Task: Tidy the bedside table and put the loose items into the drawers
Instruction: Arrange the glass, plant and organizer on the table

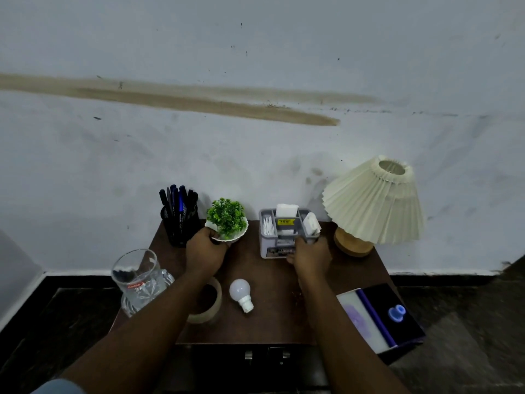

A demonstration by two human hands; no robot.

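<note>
My left hand (205, 251) grips the white pot of a small green plant (227, 216) at the back of the dark wooden bedside table (270, 311). My right hand (308, 257) holds the front of a grey organiser caddy (272, 231) with white items in its compartments. A white light bulb (241, 294) lies loose at the table's middle. A roll of tape (210, 305) sits partly under my left forearm. A dark box with a blue cap on it (380, 317) lies at the right front corner. Drawer handles (267, 356) show below the front edge.
A black mesh holder full of pens (179, 220) stands at the back left. A glass jug (139, 280) stands at the left edge. A pleated cream lamp (372, 206) fills the back right corner. The wall runs right behind the table.
</note>
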